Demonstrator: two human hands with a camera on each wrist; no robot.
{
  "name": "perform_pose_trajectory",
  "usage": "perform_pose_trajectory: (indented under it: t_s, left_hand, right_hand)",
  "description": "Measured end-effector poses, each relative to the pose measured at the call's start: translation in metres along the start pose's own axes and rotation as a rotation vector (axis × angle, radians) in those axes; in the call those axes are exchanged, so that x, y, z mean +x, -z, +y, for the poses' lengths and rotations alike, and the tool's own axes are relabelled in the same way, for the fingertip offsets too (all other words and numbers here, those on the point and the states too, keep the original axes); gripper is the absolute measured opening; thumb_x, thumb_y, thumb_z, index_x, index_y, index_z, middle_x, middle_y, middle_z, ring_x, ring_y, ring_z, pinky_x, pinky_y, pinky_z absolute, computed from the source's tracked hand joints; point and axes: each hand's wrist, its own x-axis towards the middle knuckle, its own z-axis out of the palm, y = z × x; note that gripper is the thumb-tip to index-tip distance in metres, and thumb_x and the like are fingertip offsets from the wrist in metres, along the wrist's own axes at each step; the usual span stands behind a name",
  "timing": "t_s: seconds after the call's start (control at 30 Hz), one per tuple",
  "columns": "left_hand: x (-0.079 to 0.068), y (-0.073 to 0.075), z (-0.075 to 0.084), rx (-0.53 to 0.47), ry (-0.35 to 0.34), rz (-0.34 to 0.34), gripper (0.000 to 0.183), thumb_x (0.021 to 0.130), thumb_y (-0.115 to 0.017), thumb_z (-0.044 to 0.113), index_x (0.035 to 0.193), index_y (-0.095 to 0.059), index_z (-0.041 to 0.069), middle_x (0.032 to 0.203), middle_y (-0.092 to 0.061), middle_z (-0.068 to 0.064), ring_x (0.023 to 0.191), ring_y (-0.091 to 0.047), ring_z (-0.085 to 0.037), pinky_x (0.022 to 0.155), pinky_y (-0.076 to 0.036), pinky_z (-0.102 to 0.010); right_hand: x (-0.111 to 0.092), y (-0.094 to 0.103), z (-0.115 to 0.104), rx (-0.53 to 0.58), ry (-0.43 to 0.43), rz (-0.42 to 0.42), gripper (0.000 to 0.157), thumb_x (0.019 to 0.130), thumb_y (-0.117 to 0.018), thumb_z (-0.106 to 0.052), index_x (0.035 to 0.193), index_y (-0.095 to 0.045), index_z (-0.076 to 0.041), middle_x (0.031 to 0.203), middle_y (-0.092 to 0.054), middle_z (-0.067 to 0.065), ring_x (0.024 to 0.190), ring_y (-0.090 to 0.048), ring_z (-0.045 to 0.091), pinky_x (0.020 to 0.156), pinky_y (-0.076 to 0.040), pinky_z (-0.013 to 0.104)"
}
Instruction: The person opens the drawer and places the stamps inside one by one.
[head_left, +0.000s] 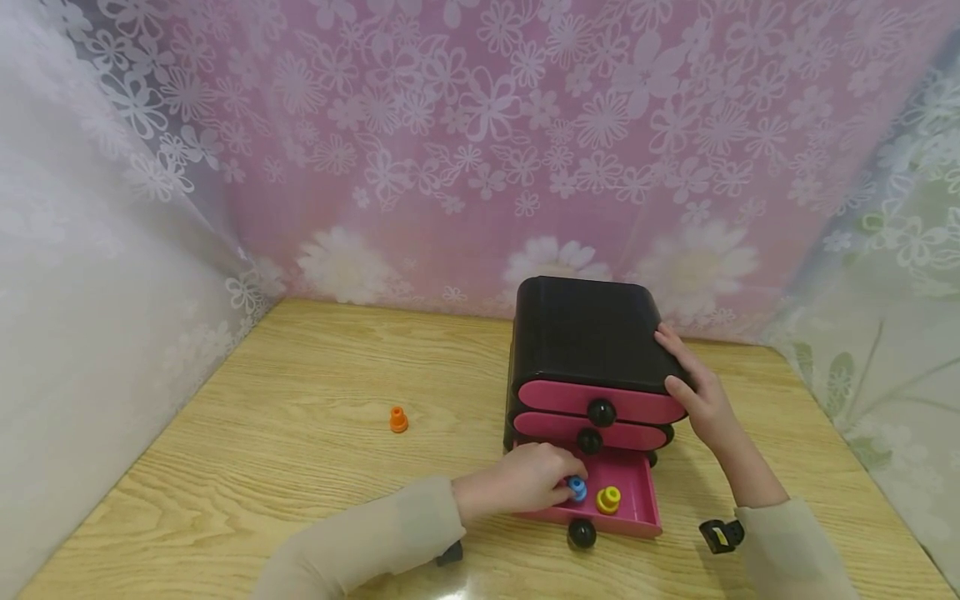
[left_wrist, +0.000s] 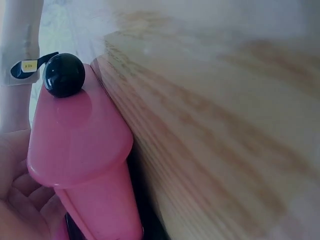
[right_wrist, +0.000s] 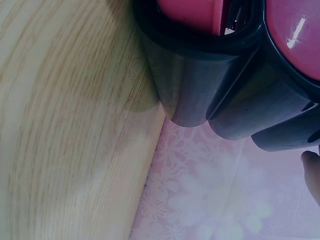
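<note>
A small black chest of drawers (head_left: 588, 329) with pink drawer fronts stands on the table. Its lowest drawer (head_left: 637, 527) is pulled out, and a round black knob (left_wrist: 64, 75) sits on that drawer's front. Inside it, my left hand (head_left: 525, 479) pinches a small blue stepped peg (head_left: 577, 488) between thumb and fingers. Right beside this lies a similar yellow peg (head_left: 608, 500) in the drawer. My right hand (head_left: 705, 404) rests against the chest's upper right edge, its fingers extended along the side. Only a bit of that hand shows in the right wrist view.
An orange peg (head_left: 398, 420) stands on the wooden table (head_left: 300, 433), left of the chest. Behind the table hangs a pink flowered curtain (head_left: 450, 167), with pale sheets at both sides. The two upper drawers are closed.
</note>
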Motion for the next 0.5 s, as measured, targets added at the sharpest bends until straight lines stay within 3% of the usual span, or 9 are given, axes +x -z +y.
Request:
perform_pose_trajectory:
  t_s: [0.5]
  left_hand:
    - [0.0018,-0.0034,0.0009,0.030,-0.002,-0.048,0.007,0.081,-0.064,0.017,0.089,-0.064,0.017,0.072,-0.052,0.012,0.061,-0.042,0.002,0.056,-0.035,-0.008]
  right_hand:
    - [0.0001,0.0003,0.0015,-0.012,-0.010,0.003,0.047,0.089,-0.040,-0.001,0.135,-0.031,0.003,0.142,-0.020,0.019,0.132,-0.012,0.015,0.100,-0.016,0.017]
